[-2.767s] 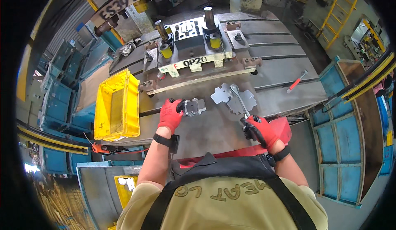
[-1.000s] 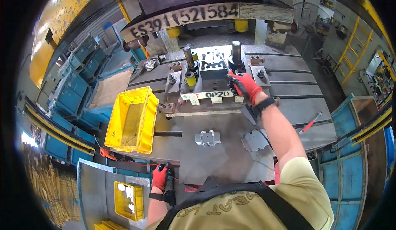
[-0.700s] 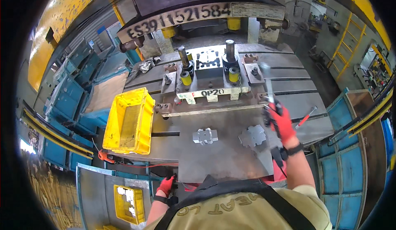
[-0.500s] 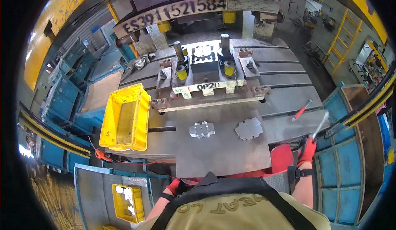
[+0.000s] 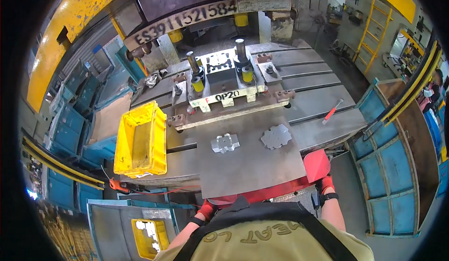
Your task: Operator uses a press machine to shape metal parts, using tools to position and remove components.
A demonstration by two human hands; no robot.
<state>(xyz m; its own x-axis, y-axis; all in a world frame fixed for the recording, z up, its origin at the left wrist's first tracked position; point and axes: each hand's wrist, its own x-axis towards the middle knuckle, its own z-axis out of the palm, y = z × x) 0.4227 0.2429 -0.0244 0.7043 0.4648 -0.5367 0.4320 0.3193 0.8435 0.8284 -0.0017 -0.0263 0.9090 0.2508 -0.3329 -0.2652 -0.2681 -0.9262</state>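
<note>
My right hand (image 5: 326, 184), in a red and black glove, is low at the plate's front right corner beside a red panel (image 5: 317, 165). A dark object shows just below it; I cannot make out what its fingers hold. My left hand (image 5: 207, 209), in a red glove, is at the front edge by a red strip (image 5: 262, 194), its fingers mostly hidden. Ahead of both hands, a formed metal part (image 5: 225, 143) with a raised middle and a flat notched metal blank (image 5: 276, 136) lie apart on the grey steel plate (image 5: 250, 172).
A die set (image 5: 224, 81) with two upright posts stands bolted on the slotted press bed. To its left is a yellow bin (image 5: 142, 141); a red-handled hammer (image 5: 333, 111) lies on the right. Below left, another yellow bin (image 5: 150, 237) holds pale pieces. Blue panels (image 5: 383, 167) stand right.
My right hand has come down and left, and the pale rod-like tool it held up is out of sight. My left hand has shifted slightly right. The whole view has turned somewhat.
</note>
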